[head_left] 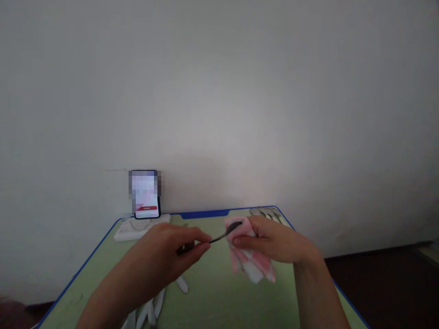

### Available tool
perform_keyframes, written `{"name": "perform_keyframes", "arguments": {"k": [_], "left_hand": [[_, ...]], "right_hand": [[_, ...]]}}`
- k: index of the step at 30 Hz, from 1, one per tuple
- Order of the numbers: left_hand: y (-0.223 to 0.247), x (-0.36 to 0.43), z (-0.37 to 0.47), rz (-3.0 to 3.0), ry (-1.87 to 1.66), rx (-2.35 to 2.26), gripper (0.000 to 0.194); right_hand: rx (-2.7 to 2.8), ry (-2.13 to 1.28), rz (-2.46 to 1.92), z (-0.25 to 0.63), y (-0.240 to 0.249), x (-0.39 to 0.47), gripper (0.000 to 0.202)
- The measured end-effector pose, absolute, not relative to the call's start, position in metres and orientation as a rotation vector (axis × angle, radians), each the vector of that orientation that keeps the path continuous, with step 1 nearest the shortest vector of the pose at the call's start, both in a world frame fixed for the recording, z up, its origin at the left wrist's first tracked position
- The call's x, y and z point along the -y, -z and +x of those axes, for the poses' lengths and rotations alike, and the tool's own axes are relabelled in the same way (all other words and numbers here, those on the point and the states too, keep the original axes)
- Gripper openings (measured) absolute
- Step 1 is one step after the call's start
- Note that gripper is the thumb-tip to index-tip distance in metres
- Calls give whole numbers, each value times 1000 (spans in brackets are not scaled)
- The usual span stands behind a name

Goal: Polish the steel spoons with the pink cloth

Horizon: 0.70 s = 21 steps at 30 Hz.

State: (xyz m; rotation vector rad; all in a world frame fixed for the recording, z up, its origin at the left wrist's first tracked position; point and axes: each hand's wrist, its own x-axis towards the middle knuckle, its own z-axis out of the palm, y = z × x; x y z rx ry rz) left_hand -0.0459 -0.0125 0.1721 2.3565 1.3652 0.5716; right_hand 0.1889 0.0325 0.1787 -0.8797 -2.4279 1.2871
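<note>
Pink cloth (262, 263), pinched in the right hand (274, 240), sits behind the spoon (233, 227), whose handle (216, 239) the left hand (161, 249) pinches, maybe to steady it.

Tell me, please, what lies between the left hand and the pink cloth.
Only the neck of the spoon crosses from the left hand to the pink cloth, above the green table, in the head view.

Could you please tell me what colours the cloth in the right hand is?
The cloth is pink and white, seen in the head view.
</note>
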Motion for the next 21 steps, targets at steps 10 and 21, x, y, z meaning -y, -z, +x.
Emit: {"name": "perform_keyframes", "arguments": {"k": [10, 21], "left_hand": [[-175, 20, -44, 2446, -366, -1282, 24], [-172, 22, -55, 2359, -510, -1281, 26]], "right_hand": [[2725, -889, -1263, 181, -191, -8, 17], [2607, -798, -1112, 176, -194, 2, 19]]}}
